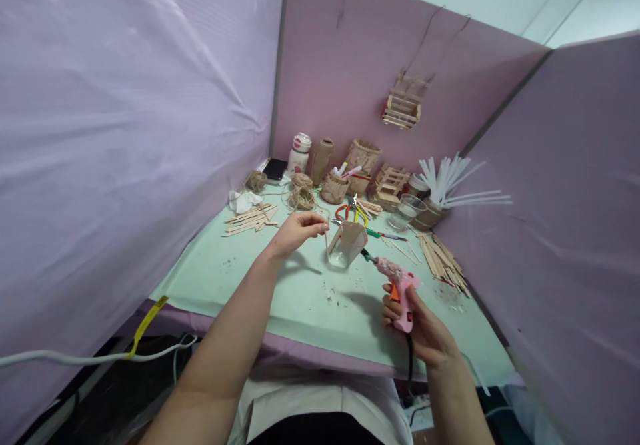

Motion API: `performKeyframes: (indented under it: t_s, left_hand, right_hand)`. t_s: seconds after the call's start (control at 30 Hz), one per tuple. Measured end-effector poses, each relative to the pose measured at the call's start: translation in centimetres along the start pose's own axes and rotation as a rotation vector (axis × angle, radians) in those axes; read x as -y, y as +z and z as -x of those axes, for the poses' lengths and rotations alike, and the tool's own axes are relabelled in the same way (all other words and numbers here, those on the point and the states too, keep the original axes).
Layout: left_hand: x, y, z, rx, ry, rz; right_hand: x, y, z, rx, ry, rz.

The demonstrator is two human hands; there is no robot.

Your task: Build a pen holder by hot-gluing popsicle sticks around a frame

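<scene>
My right hand (421, 322) is wrapped around a pink hot glue gun (400, 282), with fingers by its orange trigger. The gun's nozzle points left, close to the lower right side of a clear container (342, 256). This container is tilted on the table and has brown material along its upper part. My left hand (300, 232) pinches a strand of twine (327, 237) between thumb and fingertips, at the container's left edge. Behind that hand lies a ball of twine (302, 197). Whether the nozzle touches the container I cannot tell.
Wooden sticks lie at left (253, 218) and right (443, 262). Pliers (359, 214), a clear cup (406, 212), a pen holder (335, 188), a bottle (299, 153) and white glue sticks (447, 178) stand or lie behind. A small stick swing (401, 110) hangs at the back wall.
</scene>
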State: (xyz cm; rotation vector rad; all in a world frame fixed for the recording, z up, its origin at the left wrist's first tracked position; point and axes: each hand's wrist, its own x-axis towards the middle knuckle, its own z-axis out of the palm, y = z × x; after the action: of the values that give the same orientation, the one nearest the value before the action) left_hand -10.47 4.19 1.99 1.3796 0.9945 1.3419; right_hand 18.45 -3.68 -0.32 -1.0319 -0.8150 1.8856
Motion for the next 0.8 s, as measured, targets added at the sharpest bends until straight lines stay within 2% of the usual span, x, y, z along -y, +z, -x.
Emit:
performKeyframes:
  t_s: [0.17,0.27,0.37,0.5,0.6,0.8]
  left_hand:
    - [-0.2,0.0,0.0,-0.013,-0.005,-0.038]
    - [-0.2,0.1,-0.2,-0.033,-0.009,-0.047]
    - [-0.1,0.3,-0.3,-0.040,-0.015,-0.048]
    - [-0.1,0.4,-0.3,-0.030,-0.025,-0.068]
    - [-0.2,0.5,-0.1,-0.014,-0.007,-0.073]
    - [-0.8,1.0,0.5,0.117,0.063,-0.026]
  right_hand:
    - [-0.9,0.8,-0.8,-0.214,-0.177,0.489]
    - [-0.9,0.9,-1.0,-0.343,-0.196,0.738]
    - [-0.4,1.1,-1.2,-0.400,-0.228,0.885]
    - [0.6,1.2,-1.3,-0.394,-0.285,1.046]
    - [1.4,1.1,-1.3,-0.327,-0.327,1.087]
    - [2.4,1.0,-0.8,-0.202,-0.337,1.107]
